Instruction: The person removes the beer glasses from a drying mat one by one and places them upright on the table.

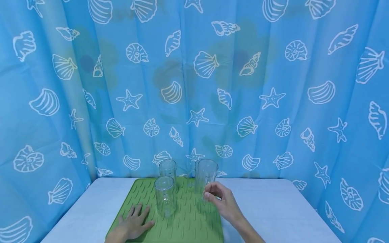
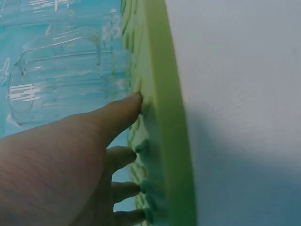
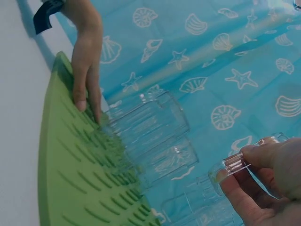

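My left hand (image 1: 133, 224) lies with fingers spread on the green ridged mat (image 1: 182, 233), near its front left corner. In the left wrist view its fingertips (image 2: 134, 101) press on the mat's surface. My right hand (image 1: 223, 202) pinches the handle of a clear glass mug (image 1: 208, 168) between thumb and fingers. That handle (image 3: 235, 164) shows in the right wrist view. Another clear glass overlaps the held mug from behind in the head view. To the left, a front glass mug (image 1: 165, 199) and a back glass (image 1: 168, 166) stand upright on the mat.
The mat covers the middle of a white table (image 1: 255, 209), with white tabletop on both sides. A blue curtain (image 1: 188, 84) with white shell and starfish prints hangs behind the table and along its sides. A dark band (image 3: 43, 16) is on the left wrist.
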The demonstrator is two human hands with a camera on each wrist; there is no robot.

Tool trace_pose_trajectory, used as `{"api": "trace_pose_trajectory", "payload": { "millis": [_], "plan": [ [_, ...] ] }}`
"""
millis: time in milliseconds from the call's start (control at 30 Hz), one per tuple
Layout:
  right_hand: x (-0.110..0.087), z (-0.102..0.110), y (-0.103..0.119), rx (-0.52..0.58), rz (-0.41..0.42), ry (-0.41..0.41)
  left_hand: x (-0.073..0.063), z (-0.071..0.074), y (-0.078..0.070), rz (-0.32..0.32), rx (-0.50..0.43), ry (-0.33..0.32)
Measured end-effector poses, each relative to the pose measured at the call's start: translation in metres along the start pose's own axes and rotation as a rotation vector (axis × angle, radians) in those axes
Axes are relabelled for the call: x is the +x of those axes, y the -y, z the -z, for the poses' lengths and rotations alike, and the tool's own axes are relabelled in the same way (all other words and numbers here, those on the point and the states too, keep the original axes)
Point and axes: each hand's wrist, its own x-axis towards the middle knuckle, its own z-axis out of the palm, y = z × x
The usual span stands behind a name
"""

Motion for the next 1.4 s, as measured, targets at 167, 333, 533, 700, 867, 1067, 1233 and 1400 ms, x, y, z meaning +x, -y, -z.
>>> {"api": "trace_pose_trajectory", "payload": {
  "millis": [167,333,533,700,867,1067,1233,1400],
  "plan": [
    [0.001,0.003,0.004,0.001,0.04,-0.009,-0.005,0.014,0.0,-0.05,-0.017,-0.081],
    [0.002,0.007,0.009,0.015,0.032,-0.022,-0.014,0.039,-0.006,-0.088,0.003,-0.223],
    [0.004,0.011,0.016,0.108,0.012,-0.032,-0.029,0.059,-0.021,-0.169,0.029,-0.446],
    [0.005,0.014,0.019,0.205,0.014,-0.042,-0.033,0.064,-0.035,-0.296,0.004,-0.657],
    [0.005,0.016,0.019,0.293,0.007,-0.058,-0.029,0.066,-0.052,-0.411,-0.042,-0.802],
    [0.007,0.016,0.02,0.393,-0.013,-0.091,-0.02,0.07,-0.08,-0.513,-0.123,-0.871],
    [0.009,0.016,0.022,0.466,-0.065,-0.146,-0.009,0.067,-0.105,-0.553,-0.225,-0.842],
    [0.01,0.016,0.023,0.519,-0.106,-0.177,0.004,0.059,-0.122,-0.58,-0.303,-0.803]
  ]
}}
